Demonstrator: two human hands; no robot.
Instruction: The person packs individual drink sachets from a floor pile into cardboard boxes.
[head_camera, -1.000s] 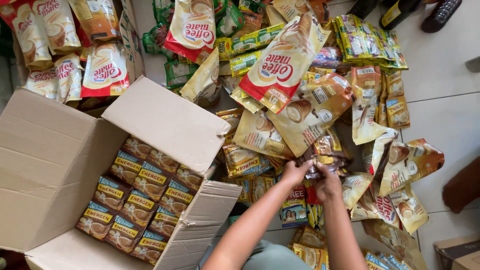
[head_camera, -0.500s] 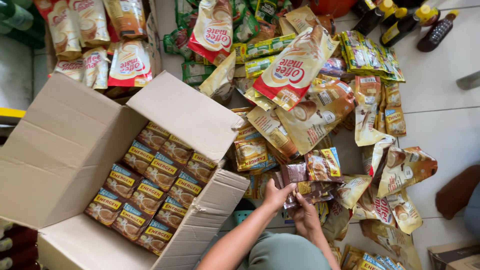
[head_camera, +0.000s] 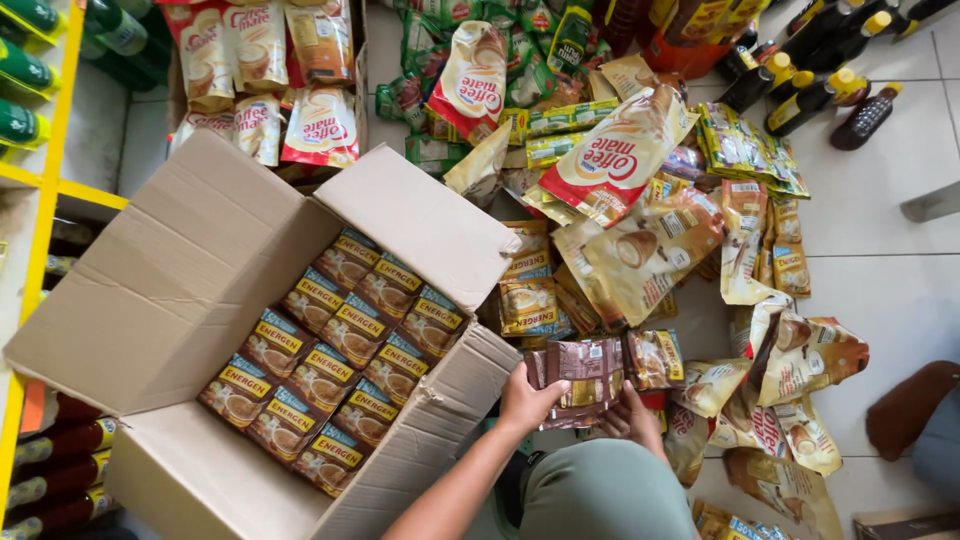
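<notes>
Brown strip: a strip of brown sachets (head_camera: 583, 372) is held flat between both hands, low in the view, just right of the box's near flap.
Left hand: the left hand (head_camera: 527, 398) grips the strip's left end, thumb on top, fingers curled under and pinching the edge.
Right hand: the right hand (head_camera: 633, 415) is at the strip's lower right corner, fingers bent and pinching it from below; the fingertips are partly hidden by the sachets.
Box: an open cardboard box (head_camera: 180, 290) lies at 9 o'clock from the hands, flaps spread, with rows of brown and yellow packets (head_camera: 335, 355) packed side by side inside.
Heap: loose sachet strips and pouches (head_camera: 640, 240) cover the tiled floor (head_camera: 880, 260) from 12 to 3 o'clock of the hands, some overlapping.
Large pouch: a white and red creamer pouch (head_camera: 615, 155) lies on the heap at 12 o'clock.
Bottles: dark bottles with yellow caps (head_camera: 810, 90) lie at 1 o'clock, near the top edge.
Shelf: a yellow shelf (head_camera: 45, 190) with green bottles (head_camera: 30, 70) runs along 10 o'clock.
</notes>
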